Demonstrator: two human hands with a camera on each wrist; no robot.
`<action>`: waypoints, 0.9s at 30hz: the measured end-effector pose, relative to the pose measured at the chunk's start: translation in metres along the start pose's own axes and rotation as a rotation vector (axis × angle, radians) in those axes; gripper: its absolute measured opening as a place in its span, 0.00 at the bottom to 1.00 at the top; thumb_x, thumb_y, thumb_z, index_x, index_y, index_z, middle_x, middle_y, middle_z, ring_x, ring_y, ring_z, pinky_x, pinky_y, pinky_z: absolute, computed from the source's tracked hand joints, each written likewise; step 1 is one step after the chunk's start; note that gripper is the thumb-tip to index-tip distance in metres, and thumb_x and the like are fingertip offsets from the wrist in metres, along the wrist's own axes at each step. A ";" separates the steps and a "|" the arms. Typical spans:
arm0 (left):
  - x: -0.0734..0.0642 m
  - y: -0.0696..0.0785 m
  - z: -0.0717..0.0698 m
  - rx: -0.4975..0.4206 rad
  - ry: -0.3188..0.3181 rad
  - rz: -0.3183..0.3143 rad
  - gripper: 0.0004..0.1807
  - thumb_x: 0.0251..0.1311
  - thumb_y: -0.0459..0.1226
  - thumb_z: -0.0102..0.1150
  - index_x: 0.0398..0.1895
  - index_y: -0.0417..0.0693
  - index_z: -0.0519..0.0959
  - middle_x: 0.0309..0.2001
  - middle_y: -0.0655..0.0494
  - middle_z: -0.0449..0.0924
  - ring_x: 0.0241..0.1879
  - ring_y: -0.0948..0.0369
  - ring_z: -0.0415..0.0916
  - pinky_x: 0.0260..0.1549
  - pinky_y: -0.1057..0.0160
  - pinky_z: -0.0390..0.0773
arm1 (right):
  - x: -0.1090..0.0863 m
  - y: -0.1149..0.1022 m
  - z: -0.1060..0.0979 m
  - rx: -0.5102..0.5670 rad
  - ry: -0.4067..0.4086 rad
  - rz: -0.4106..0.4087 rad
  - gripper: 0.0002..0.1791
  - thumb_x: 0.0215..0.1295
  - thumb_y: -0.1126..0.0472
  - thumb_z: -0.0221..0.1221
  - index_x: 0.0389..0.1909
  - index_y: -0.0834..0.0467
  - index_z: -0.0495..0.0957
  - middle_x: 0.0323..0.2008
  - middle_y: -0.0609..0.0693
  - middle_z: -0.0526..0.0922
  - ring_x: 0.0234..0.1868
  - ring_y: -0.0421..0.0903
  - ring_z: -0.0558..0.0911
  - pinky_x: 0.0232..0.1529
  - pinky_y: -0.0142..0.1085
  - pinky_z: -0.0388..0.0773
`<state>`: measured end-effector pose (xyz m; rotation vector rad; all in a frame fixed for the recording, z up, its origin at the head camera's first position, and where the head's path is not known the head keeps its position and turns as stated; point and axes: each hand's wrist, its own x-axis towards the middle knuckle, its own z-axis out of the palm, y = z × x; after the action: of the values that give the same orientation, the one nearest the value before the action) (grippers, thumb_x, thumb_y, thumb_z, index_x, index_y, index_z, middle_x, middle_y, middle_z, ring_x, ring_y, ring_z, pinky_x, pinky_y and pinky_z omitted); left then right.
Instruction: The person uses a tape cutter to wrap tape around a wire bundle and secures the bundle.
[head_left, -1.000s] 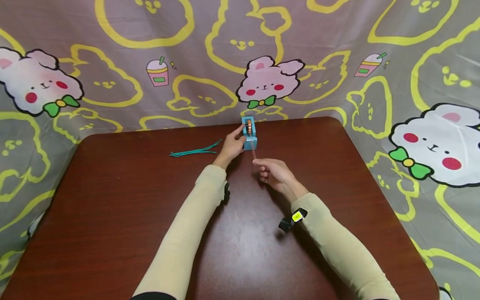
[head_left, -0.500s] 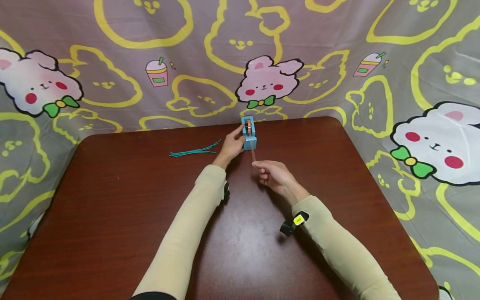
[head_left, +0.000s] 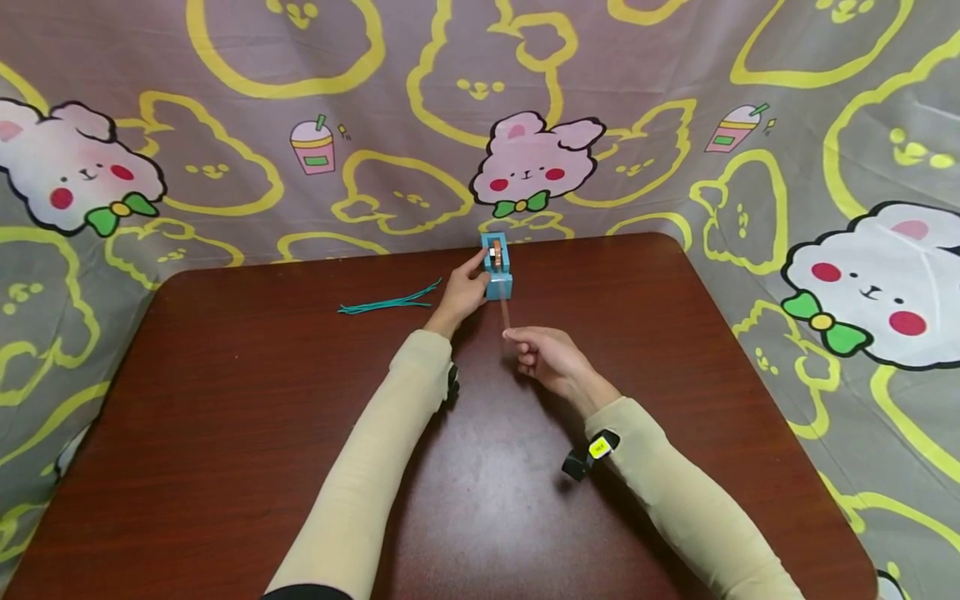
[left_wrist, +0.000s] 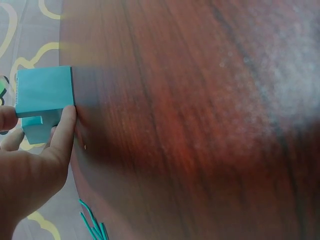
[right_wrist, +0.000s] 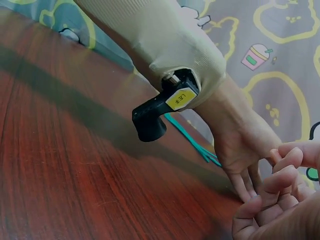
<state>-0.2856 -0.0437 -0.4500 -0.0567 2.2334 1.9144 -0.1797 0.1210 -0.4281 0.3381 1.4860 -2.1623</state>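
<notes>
A blue tape dispenser point(head_left: 499, 289) stands near the table's back edge, an orange-looking roll point(head_left: 498, 253) inside it. My left hand point(head_left: 465, 293) grips it from the left. In the left wrist view, the left hand's fingertips point(left_wrist: 69, 111) lie along the end of the dispenser point(left_wrist: 47, 90). A strip of clear tape point(head_left: 505, 315) runs taut from its front toward me. Between thumb and index finger, my right hand point(head_left: 551, 354) pinches the free end of that strip. In the right wrist view, the right hand's other fingers point(right_wrist: 280, 200) are curled, and the dispenser is hidden.
Several thin teal cords point(head_left: 386, 304) lie on the brown table point(head_left: 225, 433), left of the left hand. A patterned curtain point(head_left: 405, 108) rises right behind the table. Camera mounts with black parts sit on both wrists, the right one point(head_left: 592, 454) sticking out toward the table.
My right hand has drawn back slightly toward me, and the stretched piece of tape has become longer. The left hand and the dispenser stay in place.
</notes>
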 end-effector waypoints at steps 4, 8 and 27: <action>0.000 0.000 -0.001 -0.002 -0.008 0.001 0.29 0.77 0.36 0.44 0.78 0.64 0.60 0.62 0.44 0.71 0.20 0.64 0.60 0.41 0.55 0.76 | -0.001 0.001 0.001 0.000 -0.009 -0.004 0.10 0.70 0.66 0.59 0.29 0.55 0.85 0.19 0.43 0.71 0.19 0.39 0.64 0.27 0.33 0.64; 0.000 0.001 -0.002 0.002 -0.009 0.000 0.29 0.77 0.36 0.44 0.78 0.64 0.60 0.56 0.45 0.74 0.19 0.65 0.61 0.42 0.55 0.76 | -0.003 0.001 0.001 -0.003 -0.015 -0.003 0.10 0.71 0.66 0.59 0.29 0.55 0.85 0.19 0.43 0.71 0.19 0.39 0.64 0.27 0.33 0.64; 0.000 0.000 0.000 -0.007 -0.008 0.013 0.29 0.77 0.36 0.44 0.78 0.64 0.61 0.29 0.51 0.67 0.16 0.65 0.57 0.33 0.58 0.72 | -0.012 0.005 -0.003 0.030 -0.010 0.005 0.12 0.71 0.67 0.57 0.29 0.56 0.86 0.18 0.44 0.71 0.18 0.39 0.63 0.26 0.33 0.63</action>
<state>-0.2851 -0.0441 -0.4503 -0.0353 2.2273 1.9259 -0.1674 0.1257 -0.4275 0.3411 1.4466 -2.1812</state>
